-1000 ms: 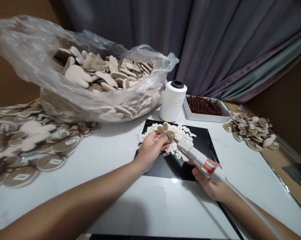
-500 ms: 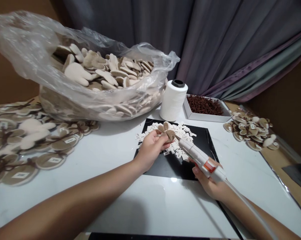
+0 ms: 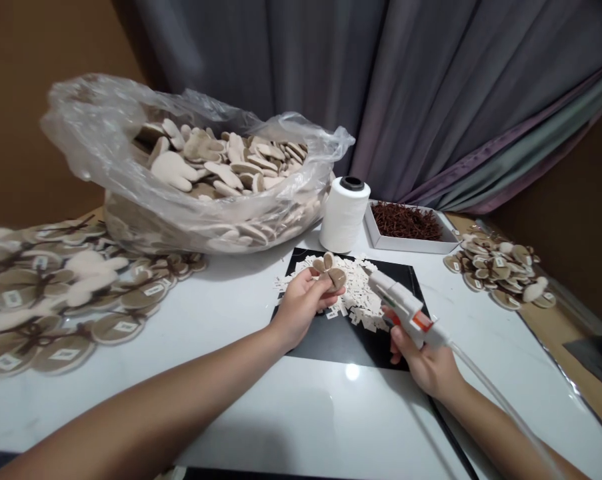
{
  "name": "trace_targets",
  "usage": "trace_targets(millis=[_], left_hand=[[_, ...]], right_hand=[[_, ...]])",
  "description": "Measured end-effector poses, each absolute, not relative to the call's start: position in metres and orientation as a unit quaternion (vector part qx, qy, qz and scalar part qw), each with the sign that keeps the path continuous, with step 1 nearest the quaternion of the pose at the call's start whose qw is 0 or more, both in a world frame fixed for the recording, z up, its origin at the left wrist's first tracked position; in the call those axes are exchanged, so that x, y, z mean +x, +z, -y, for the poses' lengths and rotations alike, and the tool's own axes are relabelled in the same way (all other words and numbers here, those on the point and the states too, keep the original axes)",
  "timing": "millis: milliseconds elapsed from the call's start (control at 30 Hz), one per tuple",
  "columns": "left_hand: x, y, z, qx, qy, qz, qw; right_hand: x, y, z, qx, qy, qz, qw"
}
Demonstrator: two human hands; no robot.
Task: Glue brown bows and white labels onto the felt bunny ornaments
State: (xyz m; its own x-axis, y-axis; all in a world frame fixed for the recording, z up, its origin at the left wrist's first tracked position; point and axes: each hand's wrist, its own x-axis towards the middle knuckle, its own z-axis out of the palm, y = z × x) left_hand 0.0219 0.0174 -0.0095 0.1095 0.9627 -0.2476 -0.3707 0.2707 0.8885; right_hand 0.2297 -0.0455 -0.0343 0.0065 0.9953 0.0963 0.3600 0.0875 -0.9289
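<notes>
Between the fingers and thumb of my left hand [image 3: 301,305] is a small brown fabric bunny-head piece [image 3: 336,279], its rounded ears upward. My right hand [image 3: 428,360] is wrapped round a white glue gun [image 3: 397,297] with an orange trigger area. The gun's nozzle points up and left, a short gap from the bunny piece. Beneath both hands lies a heap of small white printed labels [image 3: 363,303] on a black board [image 3: 325,347].
A clear plastic bag [image 3: 221,213] full of bunny pieces stands at the back left. Labelled pieces with brown bows [image 3: 63,353] spread at left; another pile [image 3: 501,267] is at right. A white thread cone [image 3: 345,217] stands beside a box of dark red-brown bows [image 3: 405,223].
The glue gun has drawn back to the right, away from the bunny piece. My left hand still holds the piece. The whole view has shifted slightly.
</notes>
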Motion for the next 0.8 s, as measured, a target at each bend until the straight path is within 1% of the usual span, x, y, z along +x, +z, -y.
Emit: trace_targets(millis=[100,167,333,467,600,800], left_hand=[[0.02,-0.01,-0.016,0.347,0.5,-0.435,0.663],[0.019,-0.009,-0.016,0.354,0.499,-0.431,0.663],[0.017,-0.005,-0.013,0.364,0.5,-0.425,0.661],[0.015,-0.003,-0.01,0.395,0.498,-0.416,0.65],[0.013,-0.001,-0.008,0.441,0.489,-0.407,0.632],[0.012,0.004,-0.001,0.491,0.481,-0.385,0.617]], right_hand=[[0.238,-0.029,0.032,-0.601,0.331,0.553,0.473],[0.251,-0.024,0.021,-0.637,0.281,0.553,0.457],[0.291,-0.021,-0.004,-0.764,0.198,0.531,0.308],[0.303,-0.022,-0.012,-0.794,0.137,0.542,0.24],[0.305,-0.017,-0.015,-0.806,0.137,0.557,0.149],[0.308,-0.002,-0.017,-0.813,0.144,0.559,0.079]])
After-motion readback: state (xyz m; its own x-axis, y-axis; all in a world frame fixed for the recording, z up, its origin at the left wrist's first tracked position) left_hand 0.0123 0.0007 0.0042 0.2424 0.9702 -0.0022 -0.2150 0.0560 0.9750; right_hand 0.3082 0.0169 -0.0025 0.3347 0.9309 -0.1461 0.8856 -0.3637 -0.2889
